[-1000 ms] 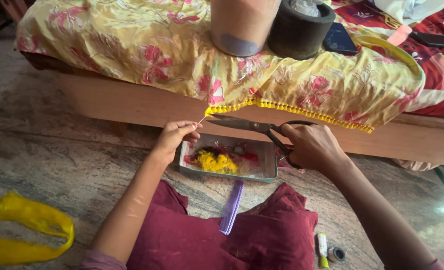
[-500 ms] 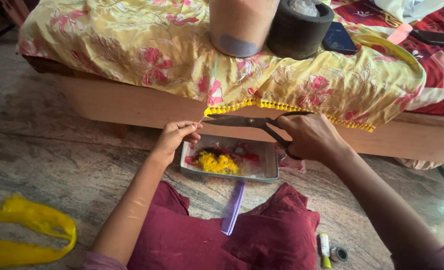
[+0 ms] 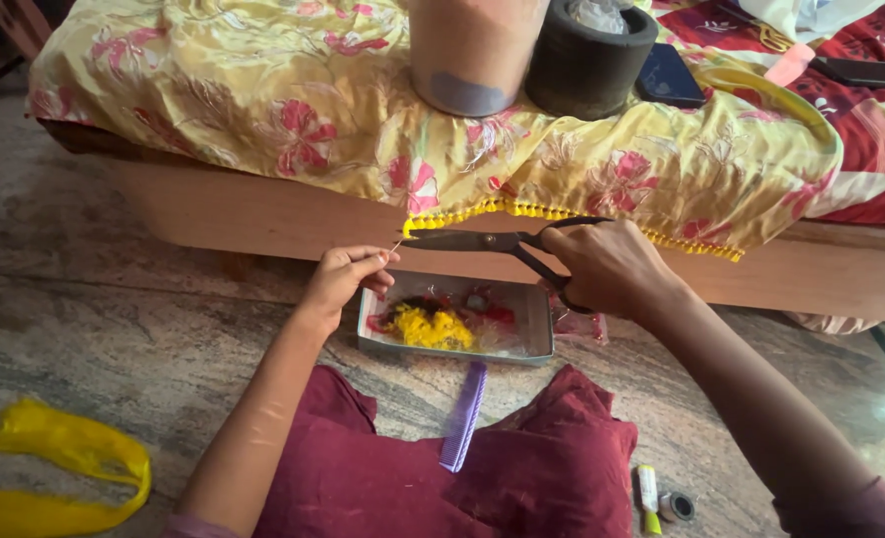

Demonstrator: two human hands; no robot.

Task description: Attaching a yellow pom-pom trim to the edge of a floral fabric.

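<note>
1. The head view looks down at two hands above a stone floor (image 3: pixel 114 329), in front of a low wooden bed (image 3: pixel 263 214).
2. The right hand (image 3: pixel 612 269) is closed around the handles of big, dark metal scissors (image 3: pixel 492 241).
3. A second ago the scissors sat lower and leaned down to the right. Now they are higher and lie almost flat, close under the yellow bobble trim (image 3: pixel 522 209) of the flowery yellow bedsheet (image 3: pixel 263 110).
4. The blades are nearer to the left hand now, so a snip looks close.
5. The long side of the scissors runs left to right. The tips point left, toward the left hand (image 3: pixel 348 274).
6. The left hand is pinched shut on a thin pale thread or stick (image 3: pixel 398 242). I cannot tell which it is. Its end is just beside the blade tips.
7. A flat grey metal tray (image 3: pixel 532 334) with yellow and red bits sits on the floor under the hands.
8. A purple plastic comb (image 3: pixel 464 416) lies on the maroon cloth (image 3: pixel 412 478) near the tray.
9. A crumpled yellow bag (image 3: pixel 64 463) lies far to the left.
</note>
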